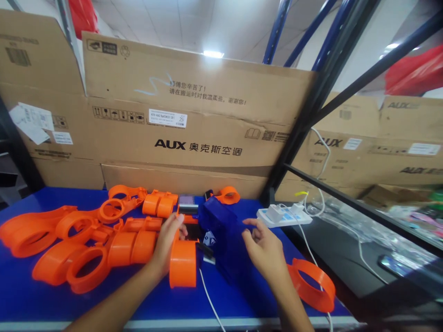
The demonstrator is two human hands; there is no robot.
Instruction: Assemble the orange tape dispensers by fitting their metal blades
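A dark blue translucent plastic housing (pixel 221 233) sits on the blue table (pixel 31 299), between my two hands. My left hand (pixel 168 242) rests on an orange plastic part with a cylindrical end (pixel 182 263), fingers curled over its top beside a small black device (pixel 188 216). My right hand (pixel 263 246) hovers at the housing's right side, fingers bent and slightly apart, apparently holding nothing. An orange ring part (pixel 313 283) lies just right of my right wrist.
Several orange ring-and-handle parts (pixel 74 240) are spread across the left of the table. A white power strip (pixel 284 215) with plugs and white cables lies at the back right. Large cardboard boxes (pixel 194 133) wall off the back. A dark metal rack frame (pixel 311 115) rises on the right.
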